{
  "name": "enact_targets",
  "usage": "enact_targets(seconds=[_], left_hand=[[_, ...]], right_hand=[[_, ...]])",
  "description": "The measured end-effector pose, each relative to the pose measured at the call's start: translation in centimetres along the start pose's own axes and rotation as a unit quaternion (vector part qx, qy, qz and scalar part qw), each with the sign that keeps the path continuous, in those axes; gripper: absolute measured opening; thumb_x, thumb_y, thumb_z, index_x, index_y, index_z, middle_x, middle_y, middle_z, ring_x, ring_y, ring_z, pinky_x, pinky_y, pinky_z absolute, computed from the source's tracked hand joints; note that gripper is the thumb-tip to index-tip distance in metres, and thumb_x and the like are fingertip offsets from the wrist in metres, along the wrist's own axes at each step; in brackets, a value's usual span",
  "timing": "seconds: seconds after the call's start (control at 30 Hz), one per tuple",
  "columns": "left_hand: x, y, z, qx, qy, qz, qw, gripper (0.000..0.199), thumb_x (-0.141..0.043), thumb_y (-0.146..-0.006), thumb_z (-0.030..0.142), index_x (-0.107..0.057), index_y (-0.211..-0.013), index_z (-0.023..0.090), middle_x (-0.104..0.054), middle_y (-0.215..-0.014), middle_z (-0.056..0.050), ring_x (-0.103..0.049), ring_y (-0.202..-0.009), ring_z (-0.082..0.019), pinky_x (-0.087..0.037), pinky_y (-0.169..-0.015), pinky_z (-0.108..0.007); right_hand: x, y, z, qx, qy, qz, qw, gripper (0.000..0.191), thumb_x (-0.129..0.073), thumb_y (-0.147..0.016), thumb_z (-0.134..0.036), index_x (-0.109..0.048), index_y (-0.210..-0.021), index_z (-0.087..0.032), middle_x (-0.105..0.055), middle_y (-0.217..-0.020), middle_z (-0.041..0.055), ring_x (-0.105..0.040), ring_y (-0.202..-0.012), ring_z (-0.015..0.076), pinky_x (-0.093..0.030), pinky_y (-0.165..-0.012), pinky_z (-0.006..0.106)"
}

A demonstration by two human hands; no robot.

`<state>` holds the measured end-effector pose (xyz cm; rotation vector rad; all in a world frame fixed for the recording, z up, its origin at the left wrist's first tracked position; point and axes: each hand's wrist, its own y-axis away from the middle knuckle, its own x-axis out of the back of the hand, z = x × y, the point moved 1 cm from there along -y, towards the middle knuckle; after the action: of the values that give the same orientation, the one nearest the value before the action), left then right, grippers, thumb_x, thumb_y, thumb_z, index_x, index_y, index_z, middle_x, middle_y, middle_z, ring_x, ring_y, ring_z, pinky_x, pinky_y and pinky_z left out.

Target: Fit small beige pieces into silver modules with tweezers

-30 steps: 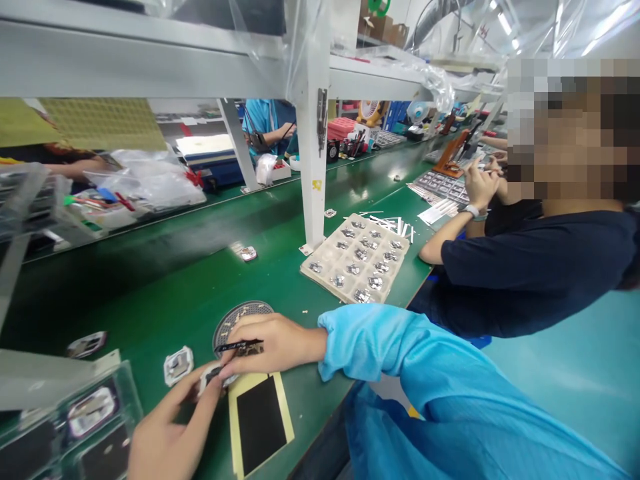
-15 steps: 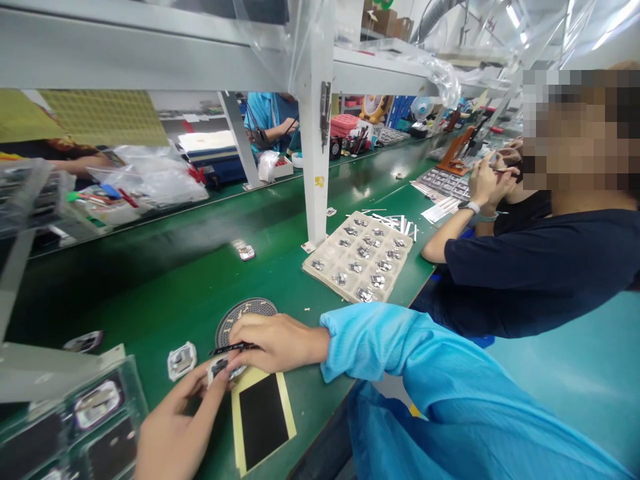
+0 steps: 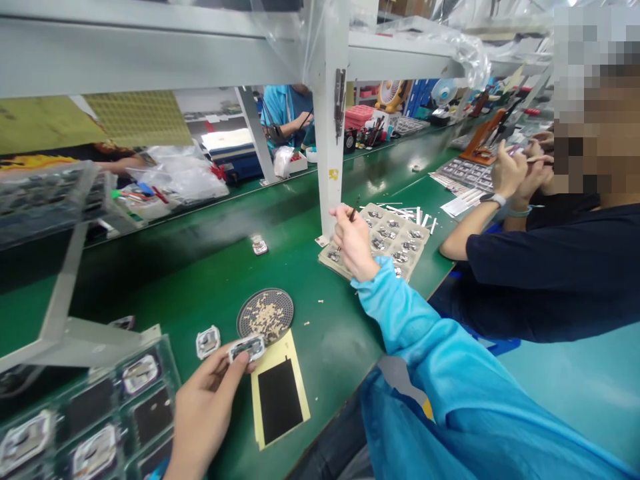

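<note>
Metal-framed part [image 3: 247, 348] is pinched in the left hand [image 3: 204, 417] above the bench [image 3: 325, 340], while the right hand [image 3: 354, 243] clenches black tweezers [image 3: 354, 213] over a beige tray [image 3: 419, 241].

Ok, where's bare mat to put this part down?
Bare green mat lies between the round mesh tray and the blue sleeve, and beyond that tray toward the white post. It's crowded around the left hand, by the clear tray and yellow-edged black sheet.

Green workbenches [image 3: 200, 267] under white metal shelving [image 3: 150, 53] draped in clear plastic [image 3: 467, 50], pale teal floor [image 3: 565, 393] alongside
</note>
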<state>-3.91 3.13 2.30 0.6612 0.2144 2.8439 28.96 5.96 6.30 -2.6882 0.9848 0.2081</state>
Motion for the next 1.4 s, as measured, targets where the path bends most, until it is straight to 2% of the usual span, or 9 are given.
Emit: enact_targets(seconds=[0.1, 0.2, 0.3, 0.43, 0.63, 0.8, 0.93, 1.13, 1.4], left_hand=[[-0.5, 0.1, -0.1, -0.006, 0.02, -0.015, 1.0, 0.064, -0.076, -0.067, 0.067, -0.075, -0.103, 0.014, -0.078, -0.087, -0.009, -0.073, -0.091, -0.031, -0.059, -0.078, -0.035], [-0.5, 0.1, -0.5, -0.025, 0.032, -0.021, 0.999, 0.062, -0.076, -0.069, 0.065, -0.074, -0.105, 0.015, -0.078, -0.087, -0.008, -0.073, -0.088, -0.029, -0.058, -0.079, -0.034], [-0.2, -0.1, -1.2, -0.043, 0.031, -0.024, 0.998, 0.057, -0.075, -0.074, 0.063, -0.074, -0.107, 0.016, -0.078, -0.086, -0.007, -0.073, -0.087, -0.028, -0.057, -0.079, -0.034], [-0.2, -0.2, -2.1, -0.073, 0.031, -0.03, 0.996, 0.049, -0.073, -0.081, 0.057, -0.073, -0.109, 0.017, -0.078, -0.092, -0.007, -0.073, -0.086, -0.025, -0.056, -0.083, -0.034], [-0.8, 0.1, -2.0, -0.096, 0.087, -0.06, 0.99, 0.036, -0.07, -0.087, 0.047, -0.072, -0.106, 0.016, -0.077, -0.091, -0.006, -0.072, -0.08, -0.021, -0.055, -0.079, -0.031], [-1.2, 0.2, -1.6, -0.079, 0.193, -0.068, 0.976, 0.036, -0.073, -0.086, 0.039, -0.068, -0.113, 0.015, -0.075, -0.087, -0.005, -0.07, -0.073, -0.017, -0.055, -0.074, -0.028], [-1.3, 0.0, -1.7, -0.065, 0.229, -0.069, 0.969, 0.039, -0.074, -0.085, 0.037, -0.067, -0.115, 0.013, -0.071, -0.074, -0.002, -0.068, -0.069, -0.016, -0.055, -0.071, -0.027], [-1.3, 0.1, -1.6, -0.064, 0.248, -0.082, 0.963, 0.038, -0.073, -0.084, 0.034, -0.068, -0.114, 0.012, -0.07, -0.072, -0.002, -0.067, -0.067, -0.015, -0.055, -0.069, -0.026], [-1.5, 0.1, -2.1, -0.059, 0.246, -0.08, 0.964, 0.037, -0.075, -0.085, 0.035, -0.068, -0.114, 0.014, -0.07, -0.073, -0.001, -0.067, -0.069, -0.014, -0.054, -0.068, -0.024]], right_hand=[[0.9, -1.1, 0.2, -0.038, -0.168, 0.028, 0.985, 0.037, -0.072, -0.09, -0.053, -0.051, -0.089, -0.022, -0.063, -0.085, -0.0044, -0.015, -0.043, 0.0034, -0.016, -0.035, 0.023], [-0.3, 0.2, 0.8, -0.048, -0.207, -0.018, 0.977, 0.041, -0.079, -0.082, -0.053, -0.052, -0.084, -0.022, -0.061, -0.08, -0.0057, -0.014, -0.043, 0.0027, -0.013, -0.035, 0.021], [-2.5, 2.9, 2.0, -0.059, -0.131, -0.094, 0.985, 0.038, -0.077, -0.082, -0.053, -0.057, -0.086, -0.022, -0.06, -0.074, -0.0058, -0.021, -0.043, 0.0036, -0.017, -0.036, 0.021], [-4.9, 5.8, 4.0, -0.038, 0.03, -0.224, 0.973, 0.029, -0.075, -0.085, -0.046, -0.063, -0.083, -0.019, -0.069, -0.076, -0.0008, -0.049, -0.057, 0.0087, -0.041, -0.055, 0.023], [-5.3, 6.9, 5.5, 0.008, 0.18, -0.321, 0.93, 0.023, -0.07, -0.088, -0.04, -0.068, -0.083, -0.017, -0.07, -0.073, 0.0005, -0.062, -0.07, 0.0153, -0.048, -0.069, 0.028], [-5.1, 8.0, 6.4, 0.079, 0.288, -0.321, 0.899, 0.027, -0.064, -0.094, -0.039, -0.071, -0.078, -0.018, -0.068, -0.079, 0.0037, -0.06, -0.075, 0.0181, -0.045, -0.07, 0.031], [-5.6, 9.6, 5.6, 0.117, 0.261, -0.306, 0.908, 0.022, -0.066, -0.094, -0.038, -0.073, -0.086, -0.019, -0.068, -0.083, 0.0042, -0.062, -0.077, 0.0185, -0.047, -0.071, 0.032], [-6.5, 12.7, 4.6, 0.22, 0.179, -0.404, 0.87, 0.025, -0.078, -0.087, -0.037, -0.071, -0.104, -0.02, -0.071, -0.099, 0.0078, -0.068, -0.092, 0.0218, -0.055, -0.083, 0.036], [-6.2, 12.8, 4.9, 0.238, 0.183, -0.368, 0.88, 0.01, -0.072, -0.091, -0.027, -0.072, -0.099, -0.021, -0.073, -0.096, 0.0073, -0.069, -0.09, 0.0207, -0.056, -0.082, 0.036]])
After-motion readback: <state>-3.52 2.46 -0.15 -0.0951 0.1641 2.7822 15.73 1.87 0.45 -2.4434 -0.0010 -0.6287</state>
